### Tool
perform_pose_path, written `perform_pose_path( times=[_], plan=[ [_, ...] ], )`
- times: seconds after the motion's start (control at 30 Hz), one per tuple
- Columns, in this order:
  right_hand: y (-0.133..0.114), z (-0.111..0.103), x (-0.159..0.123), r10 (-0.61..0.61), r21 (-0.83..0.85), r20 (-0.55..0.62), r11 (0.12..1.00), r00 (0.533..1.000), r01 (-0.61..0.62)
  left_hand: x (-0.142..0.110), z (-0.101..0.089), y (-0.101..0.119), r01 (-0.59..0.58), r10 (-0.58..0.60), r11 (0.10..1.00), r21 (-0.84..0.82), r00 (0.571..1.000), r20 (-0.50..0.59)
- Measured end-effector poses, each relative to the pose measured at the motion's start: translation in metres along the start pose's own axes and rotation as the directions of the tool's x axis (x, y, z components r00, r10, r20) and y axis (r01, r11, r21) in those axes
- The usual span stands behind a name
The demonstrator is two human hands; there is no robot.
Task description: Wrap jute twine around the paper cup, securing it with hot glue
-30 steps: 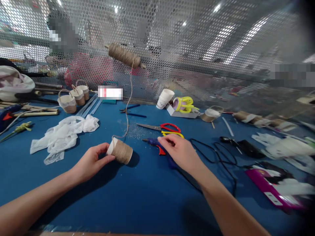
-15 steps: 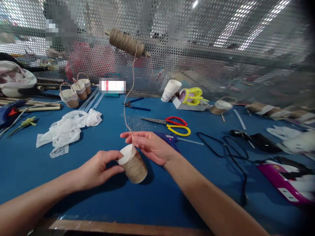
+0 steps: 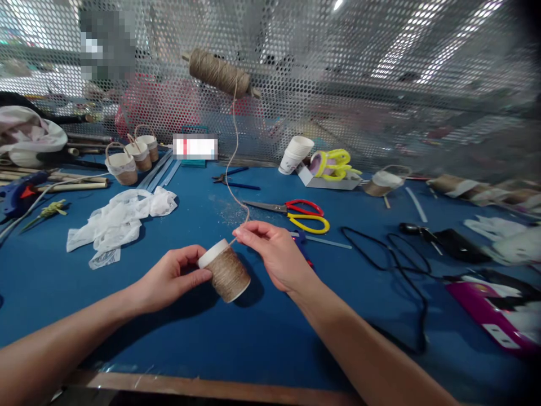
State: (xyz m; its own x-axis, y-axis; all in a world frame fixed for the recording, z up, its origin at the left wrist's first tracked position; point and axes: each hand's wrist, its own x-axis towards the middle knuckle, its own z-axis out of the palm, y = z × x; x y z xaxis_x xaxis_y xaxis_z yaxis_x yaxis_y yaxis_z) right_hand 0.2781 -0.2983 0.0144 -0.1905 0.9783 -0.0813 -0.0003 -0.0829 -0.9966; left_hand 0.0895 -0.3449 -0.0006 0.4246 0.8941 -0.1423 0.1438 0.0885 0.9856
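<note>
A white paper cup point(image 3: 229, 274), wound with brown twine up to a bare white band at its rim, leans tilted over the blue table. My left hand point(image 3: 180, 276) pinches that rim from the left, thumb on the outside and fingers partly hidden behind. To the right of the cup, my right hand point(image 3: 270, 248) has thumb and forefinger closed on the twine point(image 3: 235, 148). This strand runs from the cup's upper side through my fingertips and up to the twine spool point(image 3: 217, 73) on the mesh panel.
Behind my right hand lie scissors point(image 3: 304, 213) and a partly hidden glue gun point(image 3: 302, 242). Pliers point(image 3: 236, 179) rest farther back. White lace point(image 3: 118, 217) and small handled baskets point(image 3: 122, 168) are at left. Stacked paper cups point(image 3: 296, 154), a black cable point(image 3: 397, 259) and a purple power strip point(image 3: 486, 316) stand right.
My right hand has moved right, from above the cup's mouth to beside it, drawing the twine along. The cup has turned, so its mouth faces away and more wrapped side shows.
</note>
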Motion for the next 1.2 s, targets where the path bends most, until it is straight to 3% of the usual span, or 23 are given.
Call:
perform_pose_path(
  times=[0.43,0.77,1.0,1.13,1.2],
  plan=[
    [0.011,0.003,-0.002,-0.023,-0.051,0.031,0.998,0.999,0.024,-0.001,0.000,0.001,-0.041,0.041,0.998,0.037,0.999,-0.001],
    [0.009,0.009,-0.006,-0.045,-0.198,-0.005,0.979,0.999,0.043,-0.003,0.000,-0.003,-0.114,0.117,0.990,0.082,0.993,-0.032],
    [0.007,0.011,-0.007,-0.170,-0.415,0.095,0.889,0.981,0.194,-0.001,-0.001,-0.008,-0.203,0.209,0.960,0.193,0.978,-0.011],
    [0.002,0.008,-0.004,-0.271,-0.491,0.118,0.820,0.955,0.293,0.005,-0.003,0.006,-0.215,0.208,0.938,0.273,0.977,0.057],
    [0.001,0.007,-0.002,-0.324,-0.532,0.131,0.774,0.937,0.342,0.010,-0.004,0.016,-0.201,0.191,0.955,0.218,0.979,0.064]
  ],
)
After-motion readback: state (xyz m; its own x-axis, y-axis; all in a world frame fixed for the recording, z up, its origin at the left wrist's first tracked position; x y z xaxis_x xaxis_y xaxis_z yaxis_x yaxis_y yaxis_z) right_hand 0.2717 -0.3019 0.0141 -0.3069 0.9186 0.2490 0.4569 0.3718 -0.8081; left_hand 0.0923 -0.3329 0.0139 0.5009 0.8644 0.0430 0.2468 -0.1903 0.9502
